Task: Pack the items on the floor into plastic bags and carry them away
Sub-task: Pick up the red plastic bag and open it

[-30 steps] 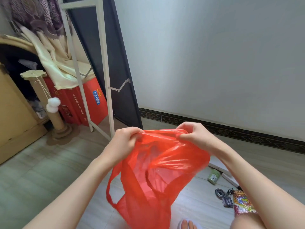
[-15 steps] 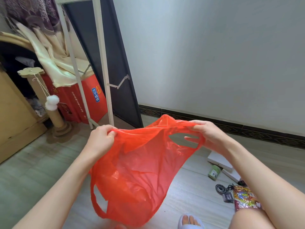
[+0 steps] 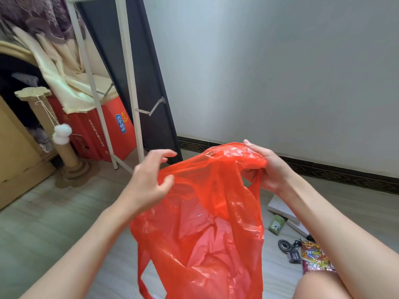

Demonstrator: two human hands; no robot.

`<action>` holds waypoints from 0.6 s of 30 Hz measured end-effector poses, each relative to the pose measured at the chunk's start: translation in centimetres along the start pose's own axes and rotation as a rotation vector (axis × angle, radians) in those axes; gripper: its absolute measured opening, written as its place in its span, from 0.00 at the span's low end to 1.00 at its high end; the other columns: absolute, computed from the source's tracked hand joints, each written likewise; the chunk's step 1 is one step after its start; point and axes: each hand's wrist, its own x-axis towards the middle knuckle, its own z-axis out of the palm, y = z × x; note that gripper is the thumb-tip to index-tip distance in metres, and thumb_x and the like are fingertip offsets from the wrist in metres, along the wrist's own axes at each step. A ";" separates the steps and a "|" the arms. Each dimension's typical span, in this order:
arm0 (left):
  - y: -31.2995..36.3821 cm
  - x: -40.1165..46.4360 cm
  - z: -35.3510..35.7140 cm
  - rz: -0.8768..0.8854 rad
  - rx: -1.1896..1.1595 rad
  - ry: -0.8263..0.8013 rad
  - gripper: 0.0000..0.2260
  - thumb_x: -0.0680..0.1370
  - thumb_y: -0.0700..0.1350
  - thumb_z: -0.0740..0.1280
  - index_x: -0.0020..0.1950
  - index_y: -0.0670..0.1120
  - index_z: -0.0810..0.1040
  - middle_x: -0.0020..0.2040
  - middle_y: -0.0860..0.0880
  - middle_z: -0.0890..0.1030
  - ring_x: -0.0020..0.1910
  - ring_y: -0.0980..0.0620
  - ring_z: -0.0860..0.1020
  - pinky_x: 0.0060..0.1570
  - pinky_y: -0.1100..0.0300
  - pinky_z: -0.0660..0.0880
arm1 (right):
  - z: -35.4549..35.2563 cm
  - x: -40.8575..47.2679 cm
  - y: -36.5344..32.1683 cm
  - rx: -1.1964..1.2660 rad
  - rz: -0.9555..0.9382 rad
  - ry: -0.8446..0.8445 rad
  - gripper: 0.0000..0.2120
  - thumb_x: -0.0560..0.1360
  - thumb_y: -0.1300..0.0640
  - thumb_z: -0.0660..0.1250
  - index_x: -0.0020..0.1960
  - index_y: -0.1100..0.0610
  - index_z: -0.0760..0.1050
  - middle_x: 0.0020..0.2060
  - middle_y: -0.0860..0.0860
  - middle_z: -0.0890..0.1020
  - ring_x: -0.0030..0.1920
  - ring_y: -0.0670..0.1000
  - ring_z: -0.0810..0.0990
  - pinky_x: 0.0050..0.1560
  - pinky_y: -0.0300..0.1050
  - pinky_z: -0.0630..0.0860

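Note:
A thin red plastic bag [image 3: 207,229] hangs in front of me, its mouth partly spread. My right hand [image 3: 267,169] grips the bunched top edge and a handle loop. At the bag's left rim my left hand [image 3: 151,180] has its fingers spread, with only the thumb side touching the plastic. On the floor at the lower right lie white flat boxes [image 3: 280,209], a small green bottle [image 3: 276,225], a black round part [image 3: 284,245], a small black item [image 3: 294,256] and a colourful snack packet [image 3: 315,258]. My right arm partly hides them.
A white metal rack frame [image 3: 131,87] leans against a dark panel [image 3: 151,100] at the wall. Behind it stand a red carton [image 3: 108,130], draped cloth, a cardboard scratching post [image 3: 64,145] with a white pompom, and a wooden cabinet [image 3: 13,152] at the left. My knee [image 3: 323,285] is at the bottom right.
My left hand has let go of the bag's rim, opened its fingers and moved right. My right hand has gathered more of the bag's top. The bag's mouth has narrowed.

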 end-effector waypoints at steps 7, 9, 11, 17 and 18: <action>2.3 0.4 3.1 0.104 -0.145 -0.055 0.17 0.72 0.37 0.70 0.57 0.51 0.71 0.48 0.53 0.78 0.44 0.66 0.75 0.47 0.70 0.71 | 1.3 0.4 1.2 -0.182 -0.006 -0.051 0.12 0.72 0.51 0.64 0.38 0.59 0.77 0.28 0.52 0.80 0.26 0.46 0.79 0.30 0.39 0.79; 2.1 0.6 2.8 0.060 -0.143 -0.011 0.09 0.73 0.35 0.67 0.50 0.46 0.76 0.39 0.55 0.80 0.37 0.66 0.76 0.42 0.68 0.72 | 1.2 0.6 1.6 -0.303 -0.148 0.035 0.11 0.75 0.55 0.64 0.37 0.59 0.75 0.28 0.53 0.78 0.25 0.45 0.77 0.28 0.37 0.76; 2.0 0.7 2.4 0.046 -0.143 0.018 0.04 0.74 0.37 0.67 0.46 0.46 0.79 0.37 0.55 0.81 0.37 0.65 0.77 0.40 0.70 0.71 | 0.9 0.7 2.0 -0.525 -0.308 0.185 0.09 0.74 0.56 0.67 0.38 0.59 0.75 0.30 0.53 0.77 0.25 0.44 0.75 0.28 0.35 0.73; 1.1 1.2 2.2 -0.181 -0.005 0.131 0.07 0.77 0.40 0.62 0.43 0.44 0.80 0.35 0.49 0.80 0.38 0.50 0.78 0.39 0.62 0.68 | 0.2 1.3 2.3 -0.808 -0.515 0.368 0.04 0.72 0.57 0.69 0.46 0.56 0.77 0.39 0.51 0.80 0.39 0.45 0.77 0.41 0.35 0.72; 0.8 1.3 2.1 -0.249 0.023 0.152 0.08 0.78 0.42 0.62 0.42 0.45 0.79 0.35 0.48 0.79 0.40 0.47 0.78 0.41 0.59 0.69 | 0.3 1.4 2.4 -0.889 -0.567 0.413 0.06 0.72 0.56 0.69 0.48 0.55 0.77 0.42 0.51 0.79 0.42 0.46 0.77 0.43 0.33 0.71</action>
